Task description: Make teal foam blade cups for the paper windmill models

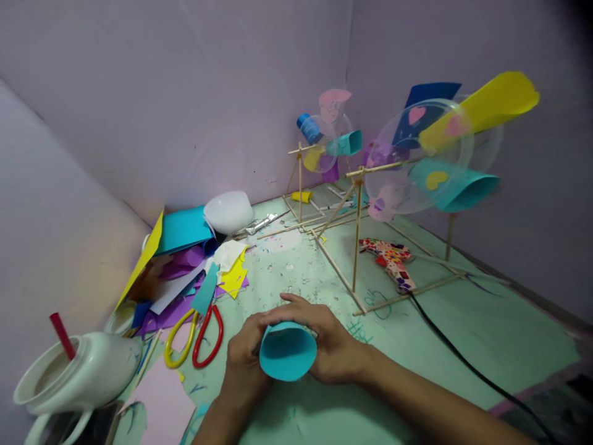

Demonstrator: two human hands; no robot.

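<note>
A sheet of teal paper rolled into a cone or tube (287, 352) sits between both my hands, its open end facing me. My left hand (243, 361) wraps the left side, fingers curled round it. My right hand (324, 340) closes over the top and right side. Both hands rest low over the green table surface (463, 327). Just left of my left hand lie scissors with red and yellow handles (194, 340).
A stick-framed pinwheel with yellow and teal blades (435, 154) stands at the back right, a smaller pinwheel (328, 139) behind it. A patterned glue gun (391, 259) with a black cord (467, 364) lies under it. Coloured paper scraps (185, 266), a white bowl (228, 211) and a white jug (78, 377) crowd the left.
</note>
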